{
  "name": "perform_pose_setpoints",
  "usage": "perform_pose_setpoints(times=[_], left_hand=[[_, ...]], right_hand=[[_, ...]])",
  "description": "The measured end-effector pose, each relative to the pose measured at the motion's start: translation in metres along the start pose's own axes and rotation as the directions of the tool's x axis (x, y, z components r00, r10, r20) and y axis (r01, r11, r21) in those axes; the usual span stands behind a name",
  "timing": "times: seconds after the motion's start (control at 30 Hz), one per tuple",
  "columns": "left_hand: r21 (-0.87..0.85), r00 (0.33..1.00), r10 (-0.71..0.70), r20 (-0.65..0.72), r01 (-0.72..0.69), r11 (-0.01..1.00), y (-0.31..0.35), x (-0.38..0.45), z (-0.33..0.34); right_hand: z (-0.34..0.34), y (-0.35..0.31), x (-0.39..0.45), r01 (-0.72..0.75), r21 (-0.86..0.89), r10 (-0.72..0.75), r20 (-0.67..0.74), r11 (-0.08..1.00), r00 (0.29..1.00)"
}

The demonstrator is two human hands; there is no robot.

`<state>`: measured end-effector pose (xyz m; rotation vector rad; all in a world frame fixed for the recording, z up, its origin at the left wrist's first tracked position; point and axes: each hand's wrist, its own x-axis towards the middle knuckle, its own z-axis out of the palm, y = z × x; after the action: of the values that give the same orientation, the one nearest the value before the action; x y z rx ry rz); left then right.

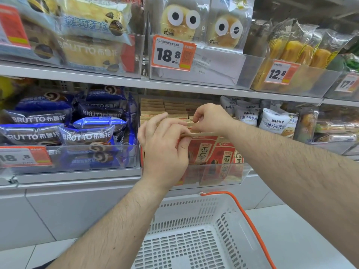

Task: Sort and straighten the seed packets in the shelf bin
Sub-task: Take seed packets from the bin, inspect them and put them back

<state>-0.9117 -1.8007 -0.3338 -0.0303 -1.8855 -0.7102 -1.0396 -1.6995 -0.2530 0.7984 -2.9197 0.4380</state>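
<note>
At centre shelf, clear shelf bin [223, 172] holding upright red seed packets [204, 152]: left hand [165, 144], nearer, pinches front packet's top edge; right hand [210, 118], at 1 o'clock, pinches tops of rows behind.

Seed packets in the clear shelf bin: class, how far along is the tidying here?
Done: the rows of packets at the back stand in even lines. In hand: the left hand pinches a front red packet's top edge, and the right hand fingers the tops behind. Left: the front packets lean unevenly.
</note>
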Motion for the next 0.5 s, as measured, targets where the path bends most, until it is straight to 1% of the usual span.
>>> perform_pose_setpoints(times=[0.07,0.13,0.2,0.27,0.3,0.33,0.4,0.43,0.47,0.5], left_hand=[[-0.098,0.999,0.031,-0.006,-0.032,0.995,0.0,0.0,-0.002],[-0.191,1.0,0.009,-0.007,-0.01,0.982,0.004,-0.001,-0.002],[-0.255,0.999,-0.033,-0.027,0.025,0.966,0.008,-0.001,-0.003],[-0.327,0.996,-0.074,-0.049,0.054,0.943,0.012,0.001,-0.006],[-0.375,0.992,-0.117,-0.052,0.089,0.923,0.014,0.002,-0.008],[-0.43,0.98,-0.19,-0.053,0.149,0.891,0.018,0.004,-0.01],[-0.548,0.928,-0.367,-0.064,0.275,0.79,0.026,0.008,-0.014],[-0.593,0.898,-0.433,-0.078,0.307,0.745,0.029,0.011,-0.016],[-0.622,0.875,-0.477,-0.081,0.329,0.71,0.032,0.013,-0.018],[-0.639,0.86,-0.507,-0.055,0.36,0.679,0.034,0.015,-0.019]], right_hand=[[-0.004,0.003,-0.001,-0.009,0.131,0.012,-0.02,0.991,1.0],[-0.009,0.006,-0.006,-0.015,0.282,0.036,-0.07,0.959,0.997],[-0.015,0.006,-0.013,-0.005,0.435,0.051,-0.096,0.9,0.994],[-0.021,0.004,-0.023,-0.004,0.549,0.075,-0.108,0.836,0.991],[-0.024,0.004,-0.028,-0.009,0.619,0.095,-0.106,0.785,0.99],[-0.027,0.004,-0.034,-0.013,0.71,0.106,-0.087,0.704,0.991],[-0.031,0.004,-0.045,-0.014,0.885,0.065,-0.019,0.466,0.998],[-0.032,0.005,-0.051,-0.008,0.926,0.019,0.001,0.377,1.0],[-0.033,0.005,-0.058,0.006,0.942,-0.028,0.004,0.335,1.0],[-0.034,0.005,-0.066,0.023,0.947,-0.07,0.0,0.321,0.998]])
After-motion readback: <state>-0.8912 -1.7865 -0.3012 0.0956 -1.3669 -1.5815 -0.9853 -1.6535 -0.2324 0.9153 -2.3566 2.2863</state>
